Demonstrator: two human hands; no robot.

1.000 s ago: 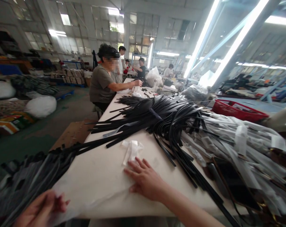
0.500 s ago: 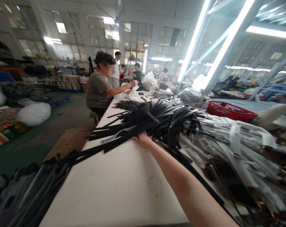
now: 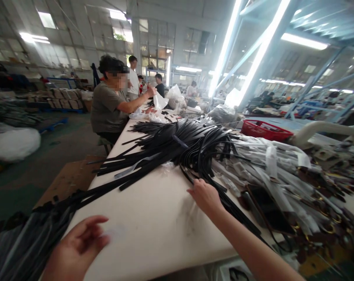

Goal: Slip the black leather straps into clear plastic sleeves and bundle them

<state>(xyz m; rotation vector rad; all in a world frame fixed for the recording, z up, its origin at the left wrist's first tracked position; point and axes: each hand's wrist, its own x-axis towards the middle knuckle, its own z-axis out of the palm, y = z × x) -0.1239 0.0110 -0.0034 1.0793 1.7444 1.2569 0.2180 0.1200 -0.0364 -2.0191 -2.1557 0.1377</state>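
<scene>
My left hand [image 3: 80, 242] is over the near left part of the pale table [image 3: 153, 222], with thumb and fingers apart. A faint, see-through blur lies just past its fingertips; I cannot make out what it is. My right hand [image 3: 206, 195] has its fingers curled together low over the table, beside the looping black straps [image 3: 194, 156]. One thin strap reaches its fingertips, but whether they grip it is hidden. The long black straps lie in a large heap across the table, several ends sticking out over its left edge. A small clear plastic piece [image 3: 168, 167] rests at the heap's near edge.
White-wrapped straps [image 3: 270, 164] with metal fittings pile up at the right, with a dark phone [image 3: 269, 208] among them. A red basket [image 3: 264, 130] stands behind. More black strips [image 3: 27, 238] lie at lower left. A co-worker [image 3: 111, 101] handles a white bag across the table.
My right hand has pulled back from the heap's near edge, toward me and to the right. My left hand has come into view at lower left. The view has shifted rightward.
</scene>
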